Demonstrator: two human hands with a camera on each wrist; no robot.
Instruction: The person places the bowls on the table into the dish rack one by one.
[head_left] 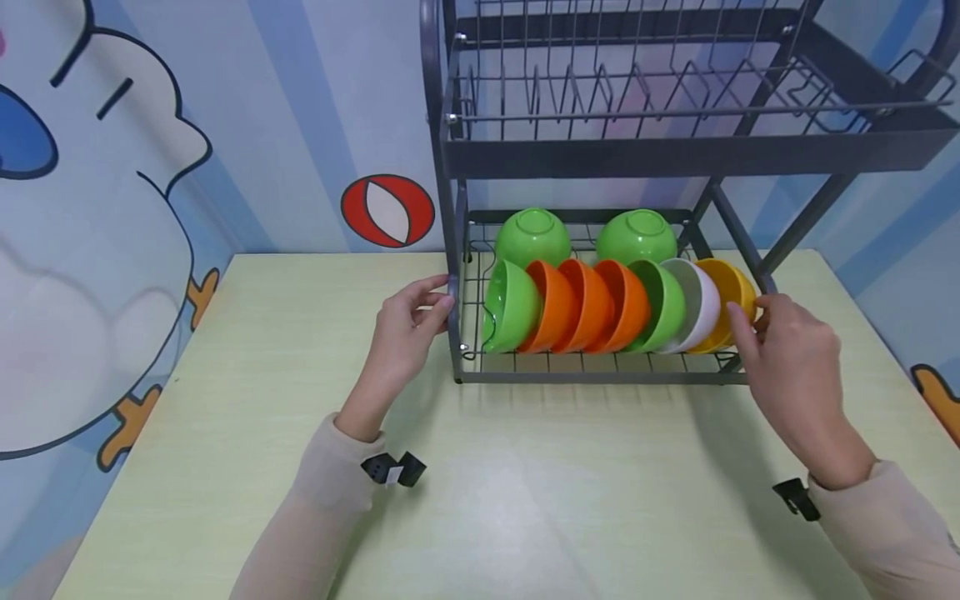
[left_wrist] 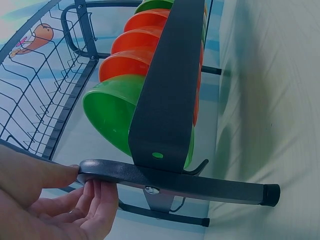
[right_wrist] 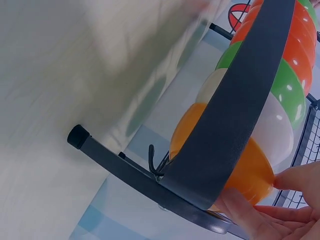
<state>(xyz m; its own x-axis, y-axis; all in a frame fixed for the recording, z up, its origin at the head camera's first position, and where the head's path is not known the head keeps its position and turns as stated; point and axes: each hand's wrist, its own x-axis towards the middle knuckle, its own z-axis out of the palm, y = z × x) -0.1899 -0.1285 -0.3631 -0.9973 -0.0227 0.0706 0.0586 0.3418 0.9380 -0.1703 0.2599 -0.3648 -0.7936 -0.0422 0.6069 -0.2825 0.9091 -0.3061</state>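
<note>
My left hand [head_left: 405, 333] grips the left upright of a dark grey dish rack [head_left: 600, 377], thumb and fingers on either side of it in the left wrist view. On the lower tier, bowls stand on edge in a row: a green bowl [head_left: 517, 310], three orange bowls [head_left: 591, 308], another green bowl [head_left: 663, 304], a white bowl [head_left: 699, 304] and a yellow bowl [head_left: 731, 292] at the right end. My right hand [head_left: 798, 367] pinches the yellow bowl between thumb and fingertip, beside the rack's right upright; part of the upright is hidden by the hand.
Behind the row, two green bowls [head_left: 533, 237] rest upside down. The rack's upper tier [head_left: 675, 154] of wire overhangs them. Rack feet stand on a pale tabletop [head_left: 525, 500], with a wall [head_left: 300, 167] bearing cartoon pictures close behind.
</note>
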